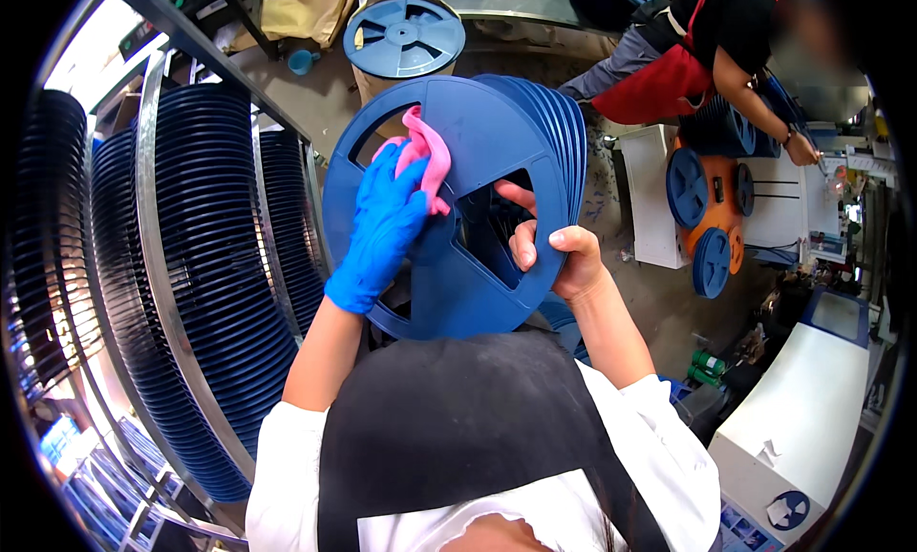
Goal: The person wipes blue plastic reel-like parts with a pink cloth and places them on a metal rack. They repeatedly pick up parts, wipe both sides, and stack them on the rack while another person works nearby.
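Grey concrete flooring (669, 308) runs under a crowded workshop, with a tall metal rack (153, 218) on the left packed with rows of dark blue plastic reels (210, 265) standing on edge. At the lower right sits a white cabinet (812, 409), and farther back a second person in a black top and red apron (669, 79) bends over an orange stand carrying more blue reels (712, 218). Near the top a lighter blue reel (403, 36) lies flat on a brown drum. At the centre, held up in front of the black apron (458, 418), is a stack of large round dark blue plastic reels (478, 208), its front face turned toward the camera. The bare right hand (559, 251) grips the stack through a cut-out window, fingers curled around the spoke. The left hand (382, 227), in a bright blue glove, presses a crumpled pink cloth (425, 156) flat against the upper left of the front face
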The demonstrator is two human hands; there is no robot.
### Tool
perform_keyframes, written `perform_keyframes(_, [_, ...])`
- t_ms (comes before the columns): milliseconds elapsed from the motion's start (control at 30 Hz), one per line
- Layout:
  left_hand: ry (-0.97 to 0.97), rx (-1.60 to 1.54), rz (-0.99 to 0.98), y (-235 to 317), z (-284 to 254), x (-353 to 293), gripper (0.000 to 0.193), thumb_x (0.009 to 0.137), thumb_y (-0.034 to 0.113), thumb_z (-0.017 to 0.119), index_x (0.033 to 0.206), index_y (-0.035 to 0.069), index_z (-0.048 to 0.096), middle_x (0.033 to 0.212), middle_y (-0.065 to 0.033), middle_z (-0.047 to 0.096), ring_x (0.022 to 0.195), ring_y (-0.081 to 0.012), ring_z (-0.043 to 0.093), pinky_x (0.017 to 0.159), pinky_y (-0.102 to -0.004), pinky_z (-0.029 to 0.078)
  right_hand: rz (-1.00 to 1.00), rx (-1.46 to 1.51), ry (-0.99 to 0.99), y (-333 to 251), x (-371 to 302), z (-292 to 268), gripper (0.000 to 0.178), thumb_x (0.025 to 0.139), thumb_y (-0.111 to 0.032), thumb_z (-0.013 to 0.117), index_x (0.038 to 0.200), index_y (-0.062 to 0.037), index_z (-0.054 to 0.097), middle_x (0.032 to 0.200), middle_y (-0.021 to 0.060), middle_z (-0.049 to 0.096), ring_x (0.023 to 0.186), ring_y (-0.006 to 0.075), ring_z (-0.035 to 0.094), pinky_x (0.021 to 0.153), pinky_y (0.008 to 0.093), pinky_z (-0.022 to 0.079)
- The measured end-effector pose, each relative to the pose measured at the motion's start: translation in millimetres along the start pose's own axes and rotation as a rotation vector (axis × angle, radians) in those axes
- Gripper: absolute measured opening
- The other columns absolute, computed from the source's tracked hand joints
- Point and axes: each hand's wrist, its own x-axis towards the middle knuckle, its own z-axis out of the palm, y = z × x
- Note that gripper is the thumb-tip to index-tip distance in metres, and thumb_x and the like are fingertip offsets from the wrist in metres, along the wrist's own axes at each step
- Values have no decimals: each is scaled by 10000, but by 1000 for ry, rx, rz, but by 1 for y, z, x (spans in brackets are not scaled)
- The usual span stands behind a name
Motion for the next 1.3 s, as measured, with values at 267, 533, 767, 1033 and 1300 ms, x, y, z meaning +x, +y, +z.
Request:
perform_keyframes(267, [203, 90, 223, 7, 17, -17, 202, 793, 122, 696, 986, 92, 649, 1240, -169, 547, 1227, -367, 453, 1025, -443, 343, 48, -16, -7, -6, 2, 3, 807, 636, -262, 640, 1381, -23, 445, 733, 127, 642, 678, 190, 619, 683, 270, 505])
perform_keyframes(533, [253, 224, 185, 2, 29, 2, 239, 691, 141, 682, 859, 47, 541, 993, -164, 534, 982, -349, 505, 868, -430, 398, 7, -43, 48, -5, 8, 19, 800, 643, -246, 643, 1373, 15, 442, 717, 134, 632, 634, 170, 615, 592, 237, 513])
perform_keyframes(767, [108, 211, -26, -18, 50, 5, 232, 688, 172, 626, 820, 37, 492, 831, -168, 496, 852, -349, 494, 758, -426, 408, 18, -51, 116, 2, 5, 12, 752, 688, -189, 618, 1380, 14, 404, 750, 128, 625, 701, 188, 595, 691, 293, 497])
perform_keyframes(1033, [73, 110, 25, -22, 58, 0, 218, 716, 107, 597, 849, 16, 452, 838, -150, 462, 799, -314, 480, 739, -384, 409, -7, -128, 195, 0, -11, 22, 758, 695, -164, 620, 1392, 17, 383, 766, 148, 634, 736, 220, 604, 727, 328, 473])
perform_keyframes(1300, [73, 113, 133, -28, 54, -2, 257, 753, 223, 695, 871, 74, 522, 845, -117, 503, 854, -310, 485, 783, -401, 396, -4, -122, 189, -2, -15, 21, 759, 690, -172, 624, 1389, 11, 391, 766, 150, 639, 730, 218, 610, 723, 323, 477])
